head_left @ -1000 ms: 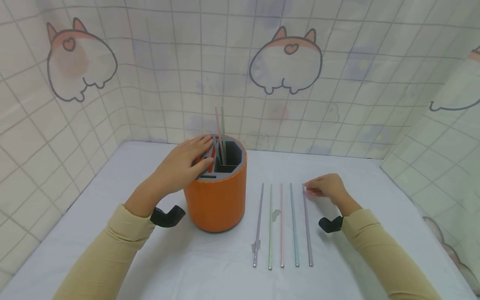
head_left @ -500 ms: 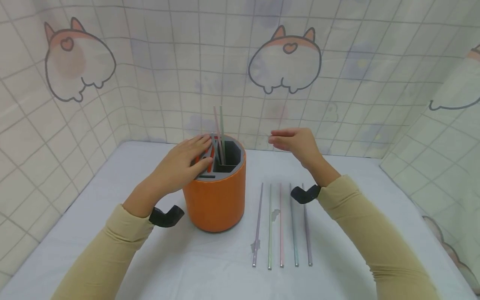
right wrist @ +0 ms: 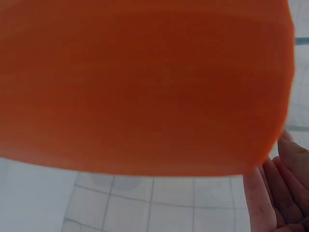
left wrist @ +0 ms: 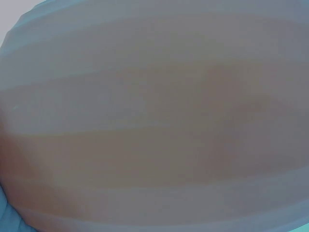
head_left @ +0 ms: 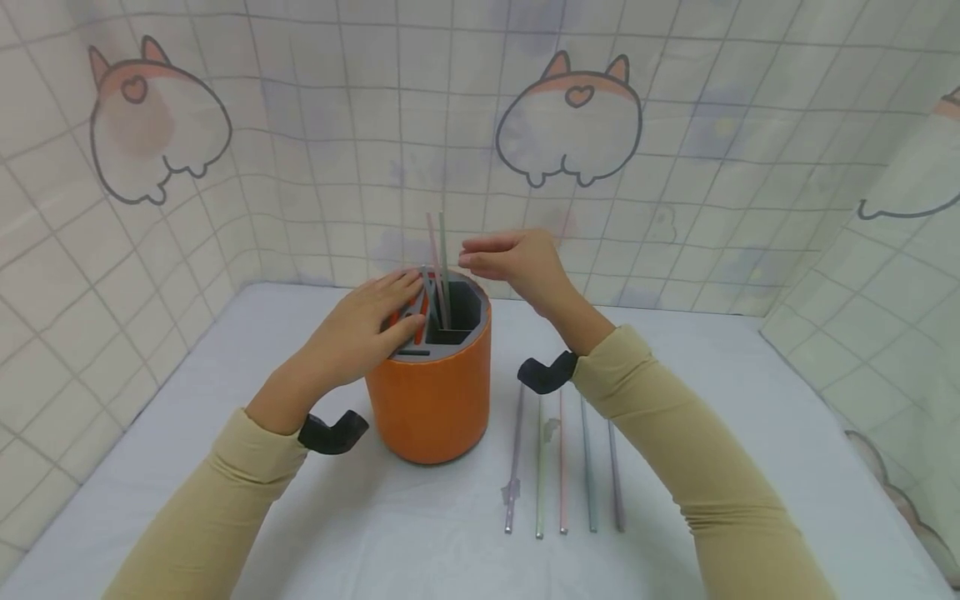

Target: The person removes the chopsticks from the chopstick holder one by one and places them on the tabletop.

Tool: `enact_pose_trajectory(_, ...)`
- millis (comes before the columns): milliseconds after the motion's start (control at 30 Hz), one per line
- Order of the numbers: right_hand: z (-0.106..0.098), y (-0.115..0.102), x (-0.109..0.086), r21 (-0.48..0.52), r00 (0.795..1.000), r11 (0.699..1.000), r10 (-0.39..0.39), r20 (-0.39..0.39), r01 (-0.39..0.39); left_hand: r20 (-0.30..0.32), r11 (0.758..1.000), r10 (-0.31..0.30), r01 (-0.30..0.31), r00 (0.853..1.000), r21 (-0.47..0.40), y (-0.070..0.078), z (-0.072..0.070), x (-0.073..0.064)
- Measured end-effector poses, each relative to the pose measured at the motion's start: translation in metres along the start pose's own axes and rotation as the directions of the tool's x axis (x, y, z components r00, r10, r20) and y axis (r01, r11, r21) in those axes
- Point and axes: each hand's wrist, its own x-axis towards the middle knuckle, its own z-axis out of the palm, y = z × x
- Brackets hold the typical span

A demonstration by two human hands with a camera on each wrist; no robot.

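Note:
An orange round pen holder (head_left: 427,408) with a grey, divided top stands left of centre. Two thin sticks, one pink (head_left: 432,237) and one pale green (head_left: 442,242), rise from its dark compartment. My left hand (head_left: 352,329) rests on the left side of its top, fingers laid across the dividers and thumb near the front. My right hand (head_left: 517,262) hovers just right of the upright sticks, above the holder's right rim, its fingers fairly straight and pointing left, nothing held. The right wrist view shows the holder's orange wall (right wrist: 145,96) with my fingers beyond its edge.
Several thin pastel sticks lie side by side right of the holder, among them a purple one (head_left: 515,467), a green one (head_left: 540,475) and a pink one (head_left: 563,475). A grid-patterned curtain (head_left: 337,150) hangs behind the white table (head_left: 420,542). The left wrist view is blurred.
My right hand has left the upper end of the rightmost purple stick and moved up and left to the holder's upright sticks. The left hand has stayed in place.

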Motion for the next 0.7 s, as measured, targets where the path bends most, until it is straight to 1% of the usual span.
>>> enact_pose_trajectory(233, 0.018, -0.004, 0.004, -0.041, 1.000, 0.999, -0.022, 0.003, 0.022, 0.006, 1.000, 0.004, -0.004, 1.000, -0.006, 0.000, -0.001, -0.001)
enact_pose_trajectory(400, 0.027, -0.008, 0.003, -0.038, 1.000, 0.999, -0.020, -0.020, 0.019, 0.002, 1.000, 0.003, -0.003, 1.000, -0.008, -0.001, -0.001, -0.002)
enact_pose_trajectory(500, 0.027, -0.013, 0.001, -0.070, 0.998, 0.997, -0.024, -0.050, 0.020, 0.001, 1.000, 0.007, -0.007, 1.000, -0.012, -0.001, -0.001, -0.001)
enact_pose_trajectory(567, 0.024, -0.018, -0.001, -0.099, 0.997, 0.994, -0.044, -0.069, 0.037, 0.000, 1.000, 0.009, -0.009, 1.000, -0.012, -0.001, -0.001, -0.001)
enact_pose_trajectory(633, 0.020, -0.024, -0.003, -0.093, 0.993, 0.993, -0.075, -0.092, 0.066, 0.000, 1.000, 0.010, -0.010, 1.000, -0.008, -0.002, 0.000, 0.000)
enact_pose_trajectory(700, 0.016, -0.033, -0.005, -0.064, 0.987, 0.992, -0.118, -0.107, 0.112, 0.001, 1.000, 0.011, -0.011, 1.000, -0.003, -0.003, 0.000, 0.000)
